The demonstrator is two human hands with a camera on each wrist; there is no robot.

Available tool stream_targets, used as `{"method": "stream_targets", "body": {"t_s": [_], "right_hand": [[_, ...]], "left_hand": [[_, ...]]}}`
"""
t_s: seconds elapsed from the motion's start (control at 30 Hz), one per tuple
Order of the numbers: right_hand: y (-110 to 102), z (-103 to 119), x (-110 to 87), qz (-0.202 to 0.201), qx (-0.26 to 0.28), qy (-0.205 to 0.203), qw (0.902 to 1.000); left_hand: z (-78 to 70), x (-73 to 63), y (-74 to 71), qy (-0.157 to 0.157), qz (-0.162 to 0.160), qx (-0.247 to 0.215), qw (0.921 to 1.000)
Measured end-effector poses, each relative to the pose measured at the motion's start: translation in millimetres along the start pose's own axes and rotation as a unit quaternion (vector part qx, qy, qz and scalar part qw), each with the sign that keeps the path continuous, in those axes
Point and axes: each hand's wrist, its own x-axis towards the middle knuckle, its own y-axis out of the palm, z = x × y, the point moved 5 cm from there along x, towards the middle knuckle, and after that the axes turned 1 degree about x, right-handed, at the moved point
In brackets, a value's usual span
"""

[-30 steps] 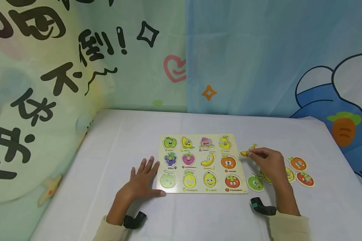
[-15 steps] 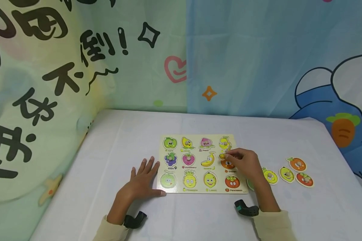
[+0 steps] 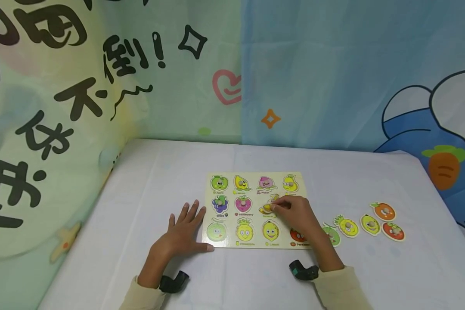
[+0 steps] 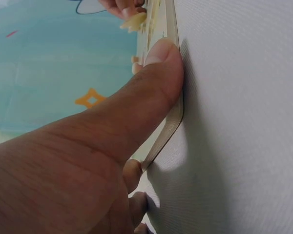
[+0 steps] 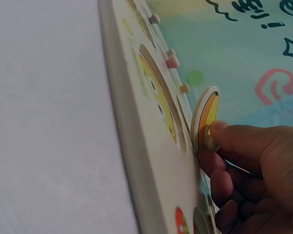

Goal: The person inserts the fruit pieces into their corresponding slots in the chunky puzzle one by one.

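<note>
My right hand [image 3: 299, 215] pinches a wooden banana puzzle piece [image 3: 265, 209] between thumb and finger. In the head view the piece overlaps the printed banana slot in the middle row of the fruit puzzle board [image 3: 231, 233]. The right wrist view shows this banana piece [image 5: 205, 114] tilted up close over the board face. My left hand [image 3: 183, 236] lies at the board's left edge with fingers spread and straight. In the left wrist view its thumb [image 4: 163, 61] presses along the board's near edge. The right hand hides the orange slot and part of the persimmon slot.
Right of the board lie several loose pieces: a green melon [image 3: 332, 236], a pineapple [image 3: 347, 226], a lemon [image 3: 370, 224], an orange [image 3: 384, 211] and a persimmon [image 3: 393, 231]. Knobbed pieces such as the apple [image 3: 219, 183] and grapes [image 3: 219, 204] sit in the board.
My right hand has carried the banana piece left from beside the board to over the banana slot. The left hand has stayed in place.
</note>
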Motion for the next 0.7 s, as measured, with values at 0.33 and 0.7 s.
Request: {"method": "stream_targets", "body": {"t_s": [0.33, 0.7], "right_hand": [[9.1, 9.5, -0.7, -0.023, -0.035, -0.010, 0.9990], [9.4, 16.5, -1.8, -0.020, -0.046, -0.013, 0.9986]], "left_hand": [[0.7, 1.0, 0.0, -0.002, 0.000, 0.004, 1.0000], [-0.2, 0.2, -1.7, -0.004, 0.001, -0.003, 1.0000]]}}
